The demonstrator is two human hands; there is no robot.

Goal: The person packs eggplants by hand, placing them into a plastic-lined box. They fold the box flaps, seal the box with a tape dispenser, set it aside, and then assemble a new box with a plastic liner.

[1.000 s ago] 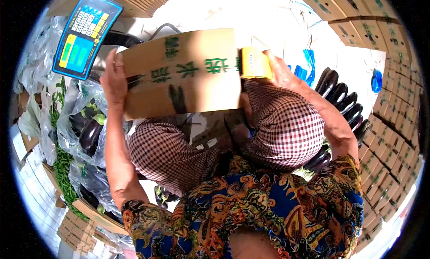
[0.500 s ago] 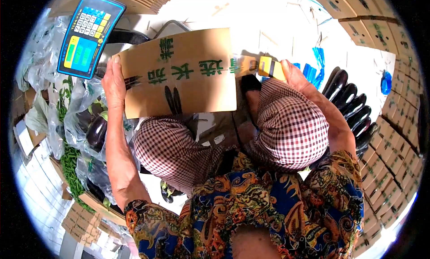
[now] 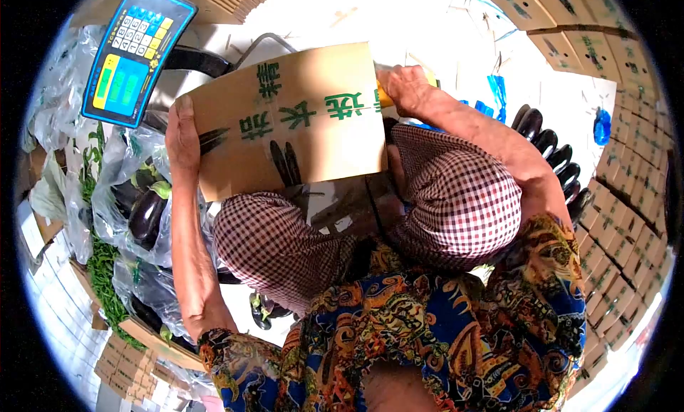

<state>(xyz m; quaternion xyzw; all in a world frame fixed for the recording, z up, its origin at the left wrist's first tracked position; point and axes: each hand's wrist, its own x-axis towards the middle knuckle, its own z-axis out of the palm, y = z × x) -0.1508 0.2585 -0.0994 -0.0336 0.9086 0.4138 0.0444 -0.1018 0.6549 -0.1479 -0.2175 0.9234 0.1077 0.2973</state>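
A cardboard box (image 3: 324, 145) with green printed characters and dark eggplant pictures rests above my knees (image 3: 456, 198). My left hand (image 3: 184, 137) grips its left edge, thumb lying on the top face. At the right edge, my right hand (image 3: 407, 91) is closed around a yellow tape dispenser (image 3: 385, 96), which is mostly covered by the fingers. Clear tape runs along the middle of the top face and over the print near that edge. The underside of the box is hidden.
A blue-framed scale display (image 3: 135, 59) stands at upper left. Plastic bags with eggplants (image 3: 148, 216) and green chili peppers (image 3: 107, 280) lie along the left. More eggplants (image 3: 547, 145) are lined up at right, near stacked cartons (image 3: 630, 219).
My right hand has moved left with the tape dispenser, up to the box's right edge. The strip of tape stretched between them is no longer visible. My left hand keeps its hold.
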